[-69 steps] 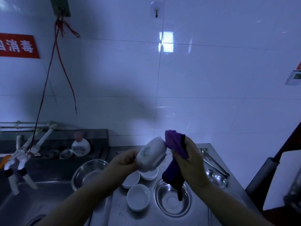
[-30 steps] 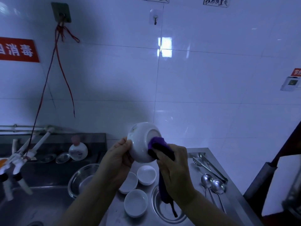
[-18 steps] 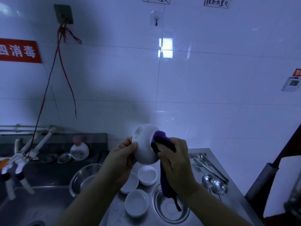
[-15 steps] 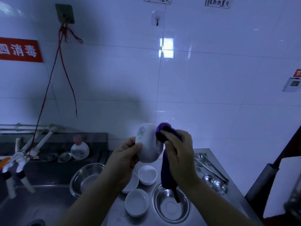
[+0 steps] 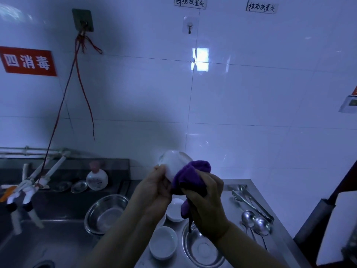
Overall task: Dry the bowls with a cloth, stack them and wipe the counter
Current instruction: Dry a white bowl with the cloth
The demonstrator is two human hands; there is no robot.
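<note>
Head view: left hand grips white bowl, right hand grips purple cloth; stacking, worktop wipe pending

Scene dimly lit, strong blue-violet cast throughout. Bright window-like glare seen on wall tiles. Broad soft shadow thrown across wall behind hands. Sink area lost in murk at lower left. Straight tile lines bent by wide-angle lens toward edges. Right edge smeared, out of focus. Fine detail softened overall.
</note>
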